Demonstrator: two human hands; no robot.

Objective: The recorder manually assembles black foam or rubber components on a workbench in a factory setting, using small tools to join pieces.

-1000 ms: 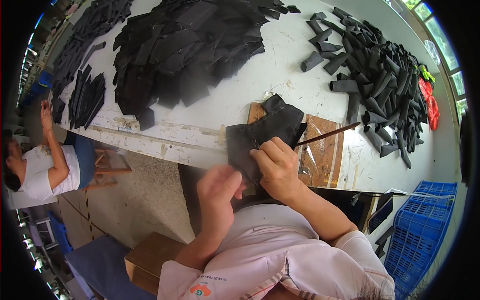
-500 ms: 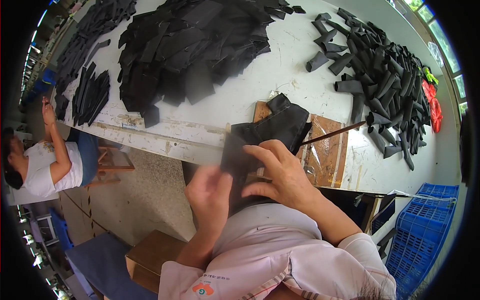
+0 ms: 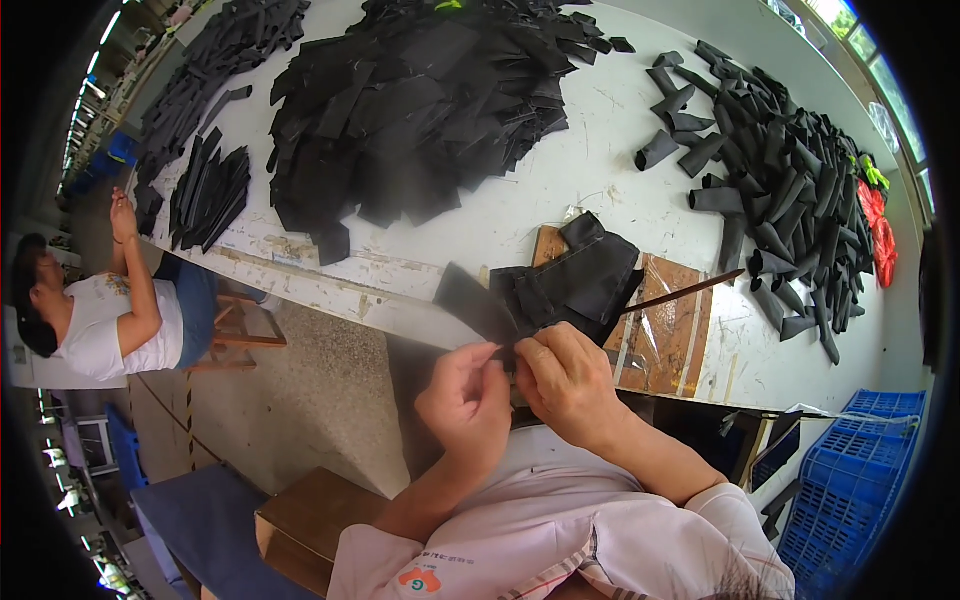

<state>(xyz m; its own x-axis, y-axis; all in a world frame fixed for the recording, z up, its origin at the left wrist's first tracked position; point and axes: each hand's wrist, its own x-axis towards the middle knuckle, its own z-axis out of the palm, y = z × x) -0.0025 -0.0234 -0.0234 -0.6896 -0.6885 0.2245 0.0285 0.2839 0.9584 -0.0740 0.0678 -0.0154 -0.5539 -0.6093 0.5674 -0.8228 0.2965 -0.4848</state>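
Close together at the table's front edge, my left hand (image 3: pixel 466 398) and my right hand (image 3: pixel 572 388) pinch one dark fabric piece (image 3: pixel 478 303) between their fingertips. Its free end fans out past my fingers toward the table, slightly blurred. The edge under my fingertips is mostly hidden. Just beyond my right hand lie several stitched black fabric pieces (image 3: pixel 580 275), overlapping on a brown board (image 3: pixel 660 330). From beside them a thin dark stick (image 3: pixel 690 289) points out to the right.
A big heap of flat black pieces (image 3: pixel 420 110) covers the table's far middle. Rolled black tubes (image 3: pixel 790 190) are piled at right, narrow strips (image 3: pixel 210 195) at left. Blue crates (image 3: pixel 850 470) stand at lower right, a cardboard box (image 3: pixel 310 520) at lower left. Another person (image 3: pixel 110 310) sits at left.
My hands have drawn together and lower, and my right hand has closed from a spread grip into a pinch. The fabric piece has swung out to the left. The whole view has shifted slightly.
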